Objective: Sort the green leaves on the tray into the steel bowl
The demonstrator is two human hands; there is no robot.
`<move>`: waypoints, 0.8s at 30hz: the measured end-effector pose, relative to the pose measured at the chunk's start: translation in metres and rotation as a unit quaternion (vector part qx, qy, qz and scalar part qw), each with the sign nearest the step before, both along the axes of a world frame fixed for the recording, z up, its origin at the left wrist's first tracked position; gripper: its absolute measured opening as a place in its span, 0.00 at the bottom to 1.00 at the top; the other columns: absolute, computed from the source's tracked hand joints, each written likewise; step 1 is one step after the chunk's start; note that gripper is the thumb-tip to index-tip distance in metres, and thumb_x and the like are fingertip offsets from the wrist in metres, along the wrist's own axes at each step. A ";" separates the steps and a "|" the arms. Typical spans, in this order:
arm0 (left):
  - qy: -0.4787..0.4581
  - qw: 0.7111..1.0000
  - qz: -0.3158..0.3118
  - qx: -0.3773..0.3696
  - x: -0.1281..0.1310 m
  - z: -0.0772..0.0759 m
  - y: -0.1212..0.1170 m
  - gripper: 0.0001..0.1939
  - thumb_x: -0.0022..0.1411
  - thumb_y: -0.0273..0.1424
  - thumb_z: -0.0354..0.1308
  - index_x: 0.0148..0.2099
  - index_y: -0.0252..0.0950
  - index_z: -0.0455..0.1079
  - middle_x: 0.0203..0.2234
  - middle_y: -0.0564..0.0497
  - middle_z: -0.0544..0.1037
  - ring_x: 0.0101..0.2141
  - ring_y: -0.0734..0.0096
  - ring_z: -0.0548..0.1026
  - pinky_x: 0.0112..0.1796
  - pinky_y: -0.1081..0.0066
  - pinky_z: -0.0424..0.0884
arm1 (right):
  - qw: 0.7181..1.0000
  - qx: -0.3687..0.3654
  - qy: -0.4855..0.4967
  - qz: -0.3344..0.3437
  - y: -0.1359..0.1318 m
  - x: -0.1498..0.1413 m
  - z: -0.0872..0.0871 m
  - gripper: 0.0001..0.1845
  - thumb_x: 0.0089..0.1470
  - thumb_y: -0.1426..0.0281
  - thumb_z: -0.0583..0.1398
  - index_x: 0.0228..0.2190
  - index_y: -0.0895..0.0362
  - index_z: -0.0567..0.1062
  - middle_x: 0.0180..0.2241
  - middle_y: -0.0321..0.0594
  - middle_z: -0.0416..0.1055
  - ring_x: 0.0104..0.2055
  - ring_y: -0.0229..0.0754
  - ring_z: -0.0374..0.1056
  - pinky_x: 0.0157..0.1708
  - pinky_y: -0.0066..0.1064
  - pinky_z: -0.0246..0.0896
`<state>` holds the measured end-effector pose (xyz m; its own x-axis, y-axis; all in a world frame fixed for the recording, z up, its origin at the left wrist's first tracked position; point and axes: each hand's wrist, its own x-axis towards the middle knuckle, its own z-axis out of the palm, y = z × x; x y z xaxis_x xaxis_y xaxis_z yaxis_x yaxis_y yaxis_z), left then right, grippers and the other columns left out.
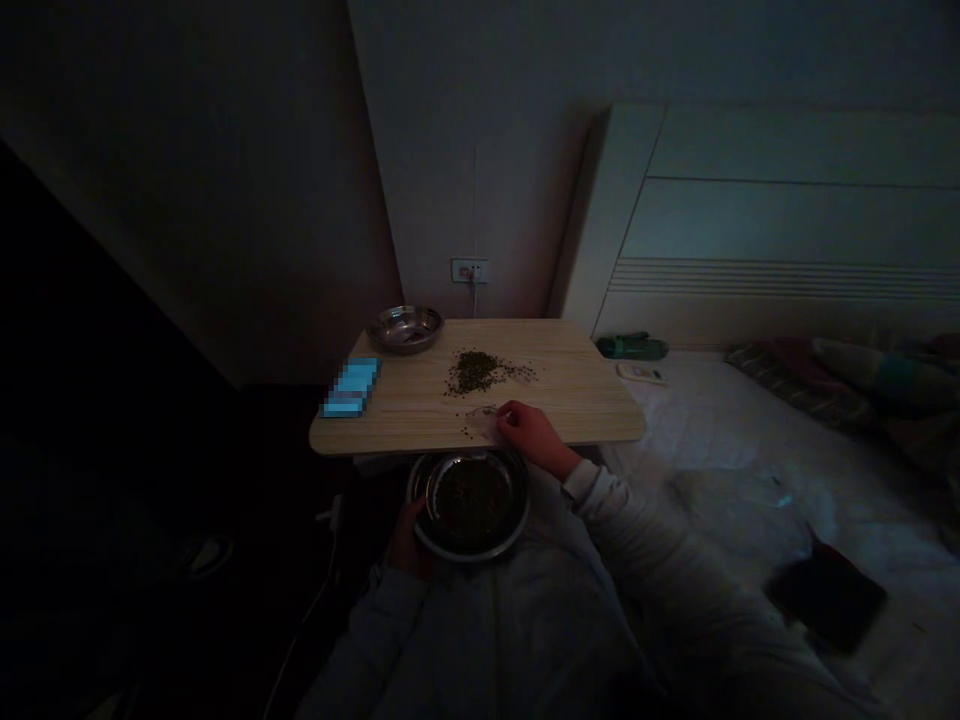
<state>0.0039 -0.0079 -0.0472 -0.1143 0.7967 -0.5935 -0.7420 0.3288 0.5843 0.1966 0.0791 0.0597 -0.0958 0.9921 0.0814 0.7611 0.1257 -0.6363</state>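
Left hand (409, 538) clasps the upward-facing bowl (471, 555) — right hand (529, 432), fingers bunched, near grains (477, 371) stretching sideways.

Small, dark greenish granules (478, 371) form a loose heap on the surface (585, 405); strays extend rightward and toward the near edge. Immediately below that edge, a round, shiny metal bowl (466, 556), opening upward, contains a dark mass (471, 502), composition indistinct.

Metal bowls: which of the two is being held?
The near bowl, in front of the table: the left hand holds its side. The far bowl stands on the table, untouched.
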 end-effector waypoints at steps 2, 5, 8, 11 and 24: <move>0.001 1.000 0.009 0.000 0.001 0.001 0.000 0.09 0.51 0.31 0.60 0.36 0.41 0.77 0.26 0.48 0.81 0.41 0.55 0.78 0.46 0.57 0.71 | 1.000 0.001 -0.001 -0.010 -0.002 0.001 -0.001 0.10 0.50 0.74 0.58 0.36 0.59 0.76 0.28 0.40 0.75 0.29 0.37 0.66 0.30 0.27 0.54; -0.001 1.000 -0.005 -0.004 0.002 0.001 0.000 0.09 0.51 0.32 0.61 0.37 0.41 0.77 0.28 0.47 0.82 0.42 0.54 0.78 0.46 0.56 0.71 | 1.000 -0.003 0.000 -0.022 -0.005 0.006 -0.003 0.09 0.49 0.74 0.58 0.34 0.59 0.76 0.28 0.40 0.75 0.28 0.37 0.67 0.29 0.26 0.54; 0.004 1.000 -0.007 -0.001 0.001 0.000 0.000 0.09 0.50 0.32 0.61 0.36 0.39 0.76 0.29 0.46 0.82 0.42 0.55 0.78 0.47 0.57 0.71 | 1.000 -0.001 0.002 -0.026 -0.006 0.010 -0.004 0.08 0.49 0.74 0.58 0.33 0.59 0.75 0.26 0.39 0.75 0.27 0.37 0.67 0.28 0.26 0.53; 0.005 1.000 0.000 0.002 -0.001 -0.003 0.000 0.08 0.50 0.32 0.60 0.35 0.38 0.76 0.28 0.46 0.82 0.42 0.56 0.78 0.47 0.58 0.70 | 1.000 -0.002 -0.002 -0.029 -0.004 0.011 -0.003 0.08 0.50 0.74 0.57 0.34 0.60 0.75 0.25 0.39 0.75 0.26 0.37 0.66 0.27 0.26 0.53; 0.006 1.000 0.007 -0.030 0.001 0.000 0.002 0.08 0.55 0.29 0.56 0.35 0.37 0.76 0.25 0.48 0.82 0.41 0.58 0.78 0.47 0.59 0.70 | 1.000 0.012 -0.015 0.007 0.004 0.010 -0.003 0.11 0.53 0.73 0.56 0.37 0.60 0.75 0.27 0.38 0.74 0.27 0.35 0.66 0.28 0.25 0.53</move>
